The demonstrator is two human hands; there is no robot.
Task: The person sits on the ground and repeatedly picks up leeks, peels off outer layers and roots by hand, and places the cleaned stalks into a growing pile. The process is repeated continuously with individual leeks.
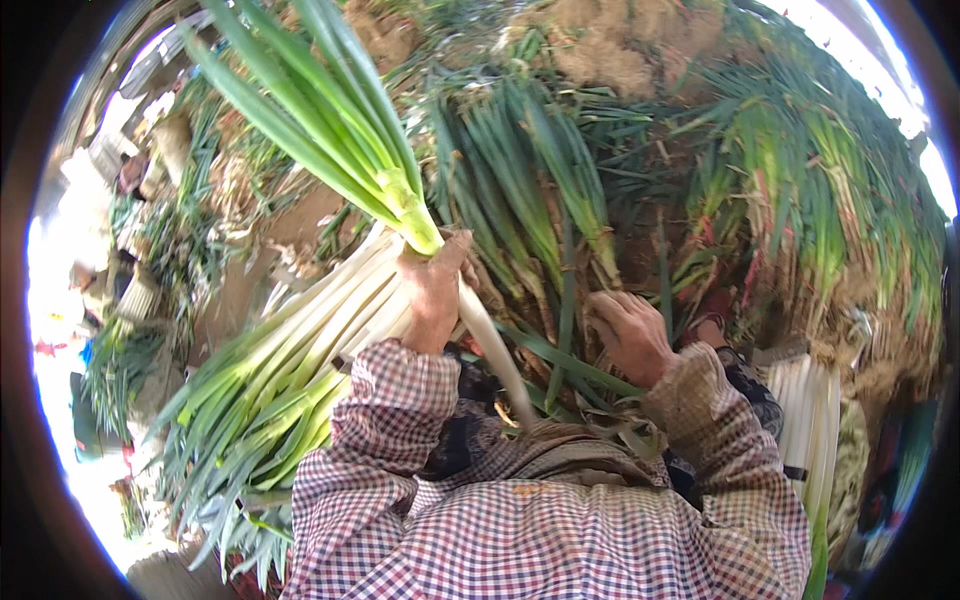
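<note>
My left hand [436, 291] is closed around a peeled large green onion [409, 217]. Its green leaves fan up to the upper left, and its white stalk comes out below the fist, pointing towards my lap. A pile of cleaned green onions [322, 330] lies beneath and left of that hand, white ends towards it. My right hand [630, 334] has curled fingers at the lower ends of unpeeled green onions [525, 187] in front of me. Whether it grips one of them is hidden by the back of the hand.
More unpeeled green onions [810, 187] form a long heap at the right. White stalks, apparently banded [802, 420], lie beside my right arm. A dark red shoe [709, 311] shows past my right hand. Farther left, onion piles [127, 367] and scattered trimmings cover the ground.
</note>
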